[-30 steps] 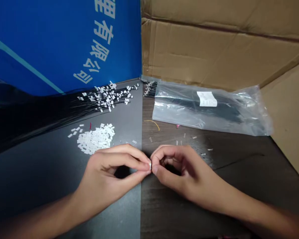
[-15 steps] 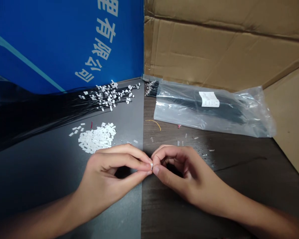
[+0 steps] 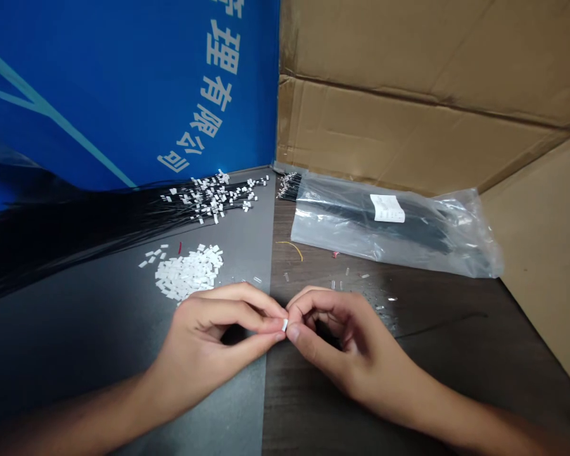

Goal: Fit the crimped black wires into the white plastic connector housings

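My left hand [image 3: 223, 342] pinches a small white connector housing [image 3: 284, 325] between thumb and fingertips. Thumb and forefinger of my right hand [image 3: 342, 342] are closed against the other end of it, and the fingertips of both hands nearly meet. A thin black wire [image 3: 441, 327] trails out behind my right hand to the right; its end at the fingertips is hidden. Beyond my left hand lies a pile of loose white connector housings [image 3: 189, 272]. Farther back is a bundle of black wires [image 3: 123, 209] with white housings [image 3: 213, 196] on their ends.
A clear plastic bag [image 3: 337, 225] of black wires lies at the back right, bare metal wire ends [image 3: 289, 185] sticking out. Small clear scraps and a yellow wire piece [image 3: 292, 249] lie before it. A blue panel [image 3: 123, 82] and cardboard [image 3: 408, 57] wall the back.
The camera view has shifted, so the background sits lower. Both hands keep their pinch at nearly the same place, and a little more of the white housing shows between them.
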Demonstrator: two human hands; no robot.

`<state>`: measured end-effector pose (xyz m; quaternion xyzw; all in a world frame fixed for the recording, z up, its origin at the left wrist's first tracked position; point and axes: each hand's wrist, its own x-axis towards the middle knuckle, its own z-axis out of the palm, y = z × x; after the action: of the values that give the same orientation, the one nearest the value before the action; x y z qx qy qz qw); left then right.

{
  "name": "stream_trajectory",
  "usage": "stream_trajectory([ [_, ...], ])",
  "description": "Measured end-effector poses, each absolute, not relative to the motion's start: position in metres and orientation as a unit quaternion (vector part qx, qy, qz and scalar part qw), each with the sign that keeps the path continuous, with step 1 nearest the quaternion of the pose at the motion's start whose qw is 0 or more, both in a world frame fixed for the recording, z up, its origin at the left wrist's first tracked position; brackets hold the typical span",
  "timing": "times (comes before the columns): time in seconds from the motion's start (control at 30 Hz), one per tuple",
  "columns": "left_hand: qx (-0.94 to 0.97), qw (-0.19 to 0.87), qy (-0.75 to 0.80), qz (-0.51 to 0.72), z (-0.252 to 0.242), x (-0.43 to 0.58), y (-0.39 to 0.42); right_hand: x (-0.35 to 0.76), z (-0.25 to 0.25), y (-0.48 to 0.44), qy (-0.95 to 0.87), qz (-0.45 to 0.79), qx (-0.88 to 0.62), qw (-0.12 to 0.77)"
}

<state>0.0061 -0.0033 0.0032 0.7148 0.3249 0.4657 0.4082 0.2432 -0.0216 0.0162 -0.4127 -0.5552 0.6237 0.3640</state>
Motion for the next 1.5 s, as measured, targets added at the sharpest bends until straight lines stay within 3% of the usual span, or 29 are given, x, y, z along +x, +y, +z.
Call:
stream_trajectory([
  [0.47, 0.714, 0.375, 0.339, 0.485, 0.006, 0.008, -0.008, 0.241, 0.02, -0.022, -0.541, 0.635, -0.416, 0.361],
  [0.93, 0.733, 0.36, 0.342, 0.465, 0.007, 0.005, -0.016, 0.237, 0.021, -0.027, -0.555, 0.602, -0.395, 0.418],
  [1.27, 0.715, 0.386, 0.334, 0.478, 0.008, 0.01, -0.008, 0.241, 0.02, -0.025, -0.57, 0.589, -0.414, 0.395],
  [1.5, 0.686, 0.437, 0.324, 0.483, 0.019, 0.01, -0.002, 0.248, 0.034, -0.022, -0.645, 0.517, -0.395, 0.402],
])
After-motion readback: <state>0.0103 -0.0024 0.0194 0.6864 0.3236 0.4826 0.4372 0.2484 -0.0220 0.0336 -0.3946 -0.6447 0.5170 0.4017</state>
